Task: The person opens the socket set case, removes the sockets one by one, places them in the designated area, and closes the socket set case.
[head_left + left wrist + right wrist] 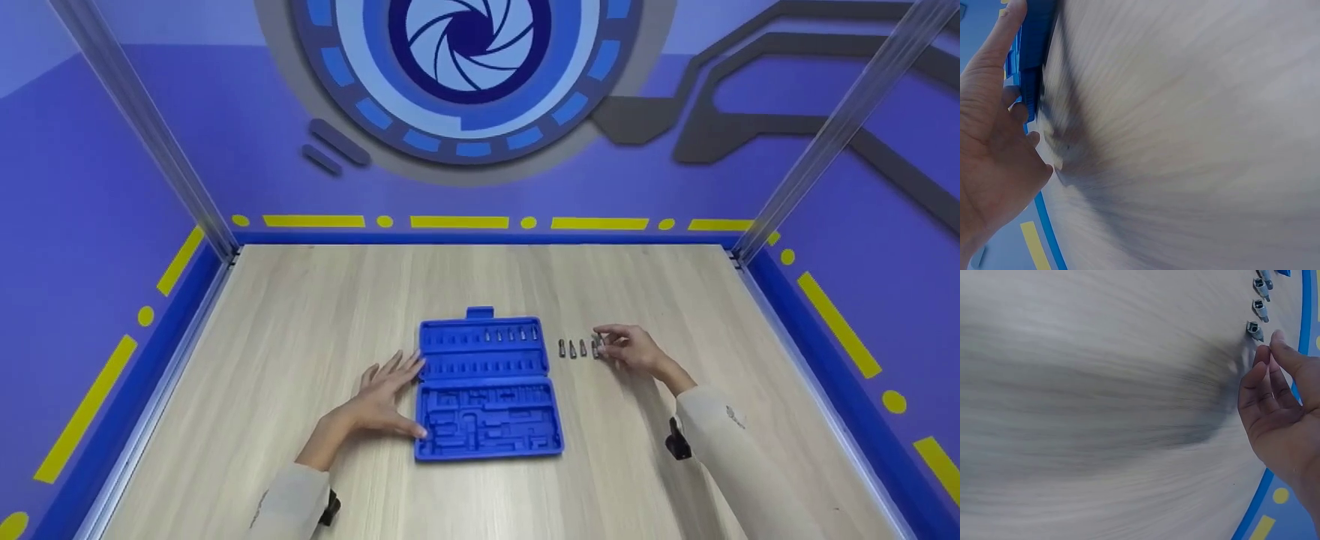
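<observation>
A blue plastic bit case (487,381) lies unfolded on the table, with several metal bits (511,334) in the right part of its top row. My left hand (379,401) rests at the case's left side, fingers spread, thumb on the lower half's edge. In the left wrist view, its thumb (1008,25) touches the case wall (1039,34). To the right of the case, several loose screwdriver bits (572,349) form a short row. At the row's right end my right hand (634,349) pinches a small bit (600,339) between thumb and fingers, mostly hidden in the right wrist view.
The wooden table (337,300) is bounded by blue panels (480,202) with yellow marks at the back and both sides. Metal posts (150,135) stand at the rear corners. A latch tab (480,311) sticks out from the case's far edge.
</observation>
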### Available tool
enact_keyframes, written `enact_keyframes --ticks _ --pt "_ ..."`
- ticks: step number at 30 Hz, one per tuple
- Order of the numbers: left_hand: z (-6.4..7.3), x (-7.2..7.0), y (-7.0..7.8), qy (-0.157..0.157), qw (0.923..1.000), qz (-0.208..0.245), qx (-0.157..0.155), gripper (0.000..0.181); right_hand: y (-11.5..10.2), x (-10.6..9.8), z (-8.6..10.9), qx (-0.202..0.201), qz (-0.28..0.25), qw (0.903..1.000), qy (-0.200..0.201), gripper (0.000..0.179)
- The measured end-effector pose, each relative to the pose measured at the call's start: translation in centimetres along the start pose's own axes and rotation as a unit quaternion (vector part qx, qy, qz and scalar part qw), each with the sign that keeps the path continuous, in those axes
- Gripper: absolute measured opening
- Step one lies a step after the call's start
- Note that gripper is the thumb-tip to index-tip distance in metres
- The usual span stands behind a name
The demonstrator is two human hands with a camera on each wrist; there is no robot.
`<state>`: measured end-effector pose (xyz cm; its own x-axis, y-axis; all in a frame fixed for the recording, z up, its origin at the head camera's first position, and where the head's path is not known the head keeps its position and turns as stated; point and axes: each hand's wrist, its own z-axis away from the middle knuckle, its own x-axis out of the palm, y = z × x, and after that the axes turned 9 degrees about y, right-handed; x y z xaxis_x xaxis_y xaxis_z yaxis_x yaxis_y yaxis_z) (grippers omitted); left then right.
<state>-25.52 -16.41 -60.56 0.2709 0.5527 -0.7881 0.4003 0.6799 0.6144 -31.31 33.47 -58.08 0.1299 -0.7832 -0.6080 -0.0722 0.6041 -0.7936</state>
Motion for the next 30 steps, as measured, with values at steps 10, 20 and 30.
enact_keyframes --ticks 10,20,30 --pt "0.1 0.0 0.0 0.001 1.0000 0.000 0.002 0.129 1.0 -0.5 0.5 -0.028 0.024 0.9993 0.000 0.038" --pt "0.0 0.2 0.0 0.001 1.0000 0.005 0.001 0.129 1.8 -0.3 0.5 -0.045 0.058 0.9973 0.010 0.039" --pt "0.1 0.1 0.0 -0.001 1.0000 0.000 -0.003 0.129 1.3 -0.9 0.3 -0.051 0.059 0.9969 -0.009 0.039"
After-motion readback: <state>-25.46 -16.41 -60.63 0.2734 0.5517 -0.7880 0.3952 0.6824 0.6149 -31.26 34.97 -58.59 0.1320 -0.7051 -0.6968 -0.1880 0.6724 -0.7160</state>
